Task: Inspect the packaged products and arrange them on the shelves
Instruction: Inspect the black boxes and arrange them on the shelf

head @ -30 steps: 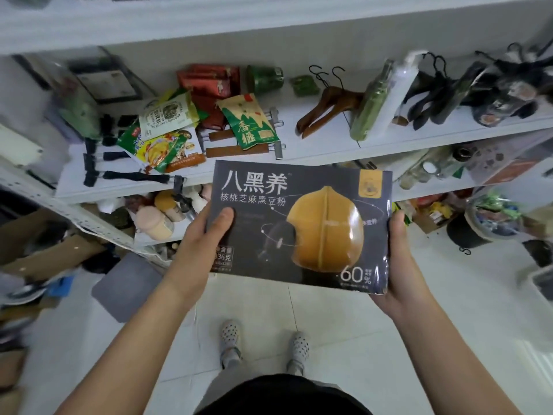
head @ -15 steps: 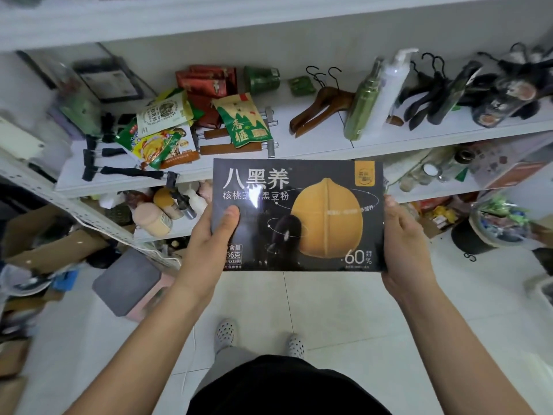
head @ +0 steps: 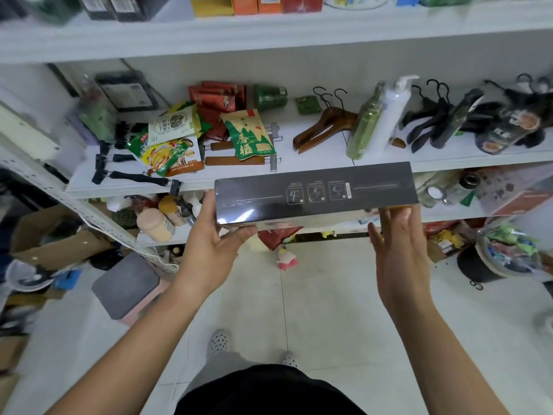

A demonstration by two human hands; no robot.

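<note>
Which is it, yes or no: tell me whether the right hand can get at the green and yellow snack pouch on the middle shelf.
Probably not yet. The right hand is supporting the dark flat box, which sits between it and the green and yellow snack pouch.

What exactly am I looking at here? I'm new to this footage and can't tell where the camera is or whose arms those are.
There is no machine here. The camera is worn on a person's head and looks forward and down, so the two bare arms are their own, with their feet on the tiled floor below. The left hand and right hand hold a long dark box by its ends, with a narrow side facing the camera. Behind it is a white shelf carrying snack packets, wooden hangers, a green bottle, a white pump bottle and black hangers.
</note>
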